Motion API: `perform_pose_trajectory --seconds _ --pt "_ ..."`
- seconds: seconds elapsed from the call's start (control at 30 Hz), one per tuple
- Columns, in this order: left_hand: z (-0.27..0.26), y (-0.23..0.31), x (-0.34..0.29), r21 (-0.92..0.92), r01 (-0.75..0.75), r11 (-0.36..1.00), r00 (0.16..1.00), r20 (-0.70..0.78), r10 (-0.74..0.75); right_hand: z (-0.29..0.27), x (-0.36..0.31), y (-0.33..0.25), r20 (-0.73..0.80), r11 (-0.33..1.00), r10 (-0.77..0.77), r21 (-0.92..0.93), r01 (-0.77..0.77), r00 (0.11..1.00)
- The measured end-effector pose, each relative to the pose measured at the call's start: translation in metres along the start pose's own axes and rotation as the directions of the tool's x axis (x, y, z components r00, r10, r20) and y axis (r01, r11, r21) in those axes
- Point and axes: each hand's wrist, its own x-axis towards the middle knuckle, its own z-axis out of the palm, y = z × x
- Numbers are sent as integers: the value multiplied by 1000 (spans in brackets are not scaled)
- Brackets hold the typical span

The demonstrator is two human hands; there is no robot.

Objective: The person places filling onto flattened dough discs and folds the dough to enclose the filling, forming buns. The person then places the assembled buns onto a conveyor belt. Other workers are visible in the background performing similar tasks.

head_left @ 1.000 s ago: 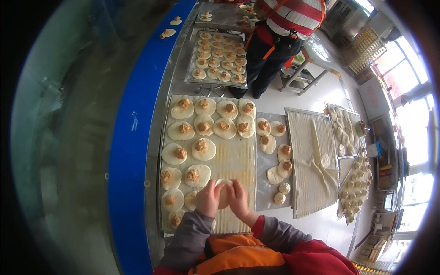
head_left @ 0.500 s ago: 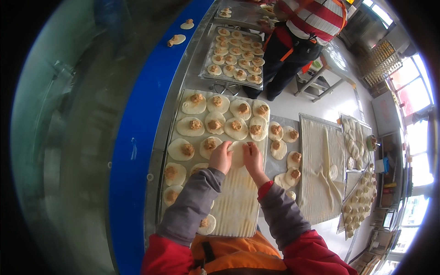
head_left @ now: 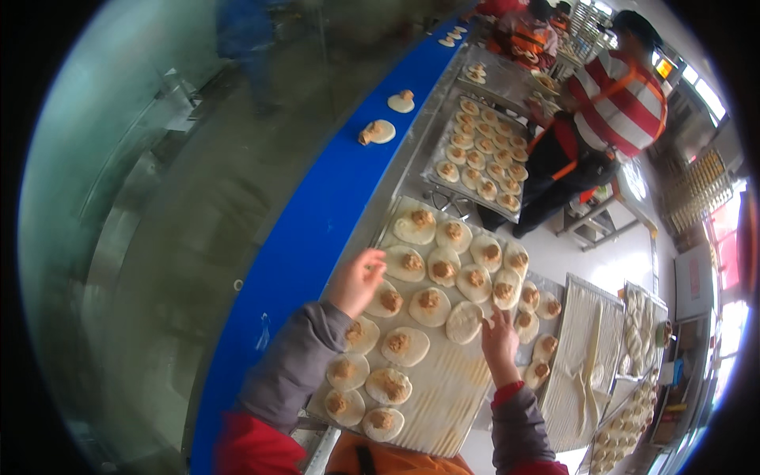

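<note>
A plain dough round [head_left: 464, 323] lies on the metal tray [head_left: 443, 404], with no filling on it. My right hand [head_left: 499, 342] is at its right edge, the fingertips seeming to pinch the rim. My left hand [head_left: 358, 282] hovers over the tray's left side by the blue conveyor belt, empty, its fingers loosely bent and apart. Around them lie several flat dough rounds topped with brown filling, such as a filled dough round [head_left: 428, 305] just left of the plain one.
On the blue belt [head_left: 317, 206] sit a few filled rounds [head_left: 378, 132]. Ahead is a second tray [head_left: 438, 176] of filled rounds, with a co-worker in a striped top [head_left: 613, 103] beside it. To the right, racks [head_left: 582, 348] carry cloth and shaped dough.
The dough round held up between both hands now lies on the tray. My left hand has let go and moved left toward the belt. The view has shifted, showing more of the belt.
</note>
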Motion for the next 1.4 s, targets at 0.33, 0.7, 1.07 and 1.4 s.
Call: perform_pose_trajectory --seconds 0.33,0.7,1.07,1.4 --pt "-129 -103 151 468 144 872 967 -254 -24 28 145 -133 246 850 -491 346 398 836" --pt "-106 -122 150 742 -122 659 930 -147 338 193 249 -308 33 641 -767 80 763 641" --pt "-165 -147 44 241 -65 968 938 -317 141 210 177 -299 199 660 -737 418 625 646" --pt "-180 -53 -134 -320 268 909 963 68 -260 212 121 -352 669 872 -437 150 467 601"
